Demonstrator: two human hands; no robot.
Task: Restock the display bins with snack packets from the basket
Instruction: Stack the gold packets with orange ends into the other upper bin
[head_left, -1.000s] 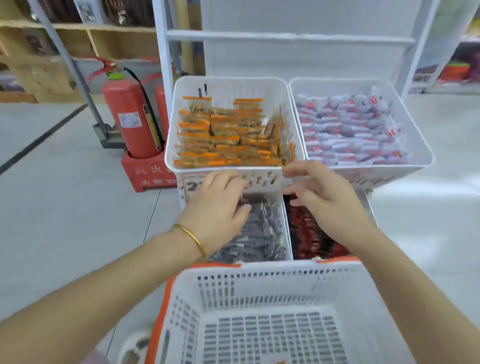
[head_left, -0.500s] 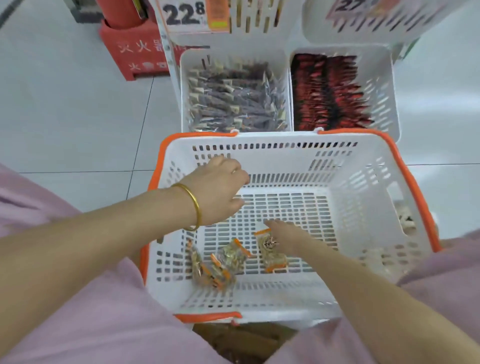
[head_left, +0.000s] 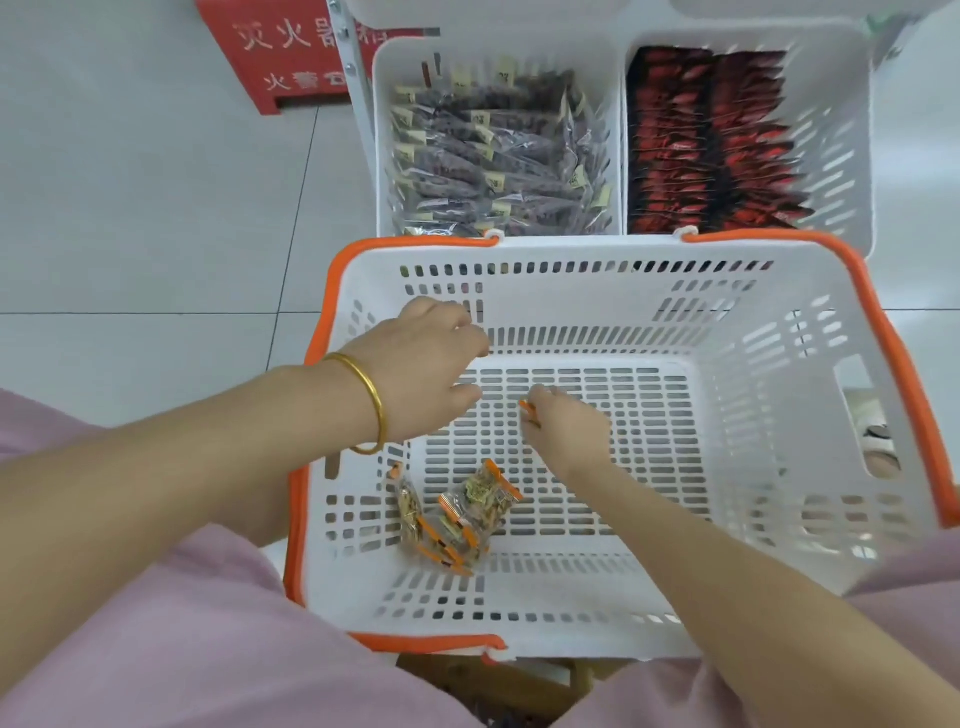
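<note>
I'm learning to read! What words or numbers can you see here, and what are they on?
"灭火器" on the red box; a fourth character is partly hidden.
"火警" below, same box; the rest is unclear.
Yellow labels on the dark packets: too small to read.
Red packets: print blurred.
Orange-edged packets: print blurred.
No readable numbers.

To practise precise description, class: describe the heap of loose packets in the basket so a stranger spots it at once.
Find the white basket with orange rim in front of the person. On its slotted floor, in the near-left corner, lies the heap of packets. They are clear with orange ends, lying untouched, unlike the single packet pinched in the right hand.
</note>
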